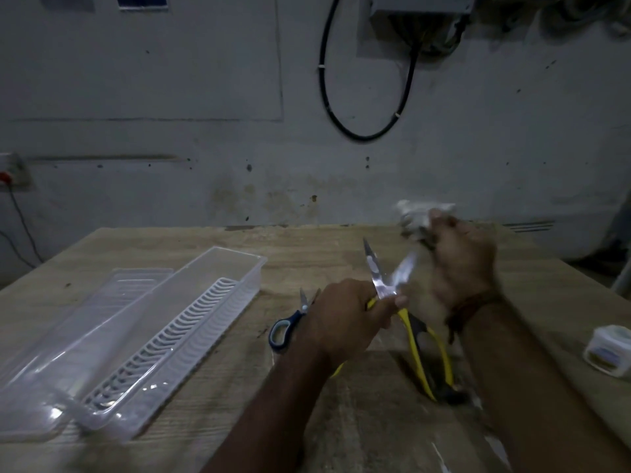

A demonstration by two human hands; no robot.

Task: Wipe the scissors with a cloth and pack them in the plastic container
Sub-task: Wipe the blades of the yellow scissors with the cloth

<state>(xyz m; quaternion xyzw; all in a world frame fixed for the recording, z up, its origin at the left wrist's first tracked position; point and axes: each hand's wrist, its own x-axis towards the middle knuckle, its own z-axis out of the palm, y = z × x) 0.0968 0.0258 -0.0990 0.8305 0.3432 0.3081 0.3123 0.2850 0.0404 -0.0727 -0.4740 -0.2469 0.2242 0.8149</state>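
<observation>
My left hand (pixel 345 319) grips the yellow-handled scissors (pixel 415 331) near the pivot, above the middle of the wooden table. Their steel blades stand spread apart, pointing up and away from me. My right hand (pixel 461 264), blurred, holds a crumpled white cloth (pixel 418 216) just beyond and to the right of the blade tips. A second pair, the blue-handled scissors (pixel 285 331), lies on the table to the left of my left hand, partly hidden by it. The clear plastic container (pixel 191 298) with a white slotted insert lies at the left.
The container's clear lid (pixel 133 285) lies beside it on its far left. A small white tub (pixel 611 351) sits near the table's right edge. The wooden table (pixel 341 421) ends at a grey wall with a black cable loop (pixel 365 131).
</observation>
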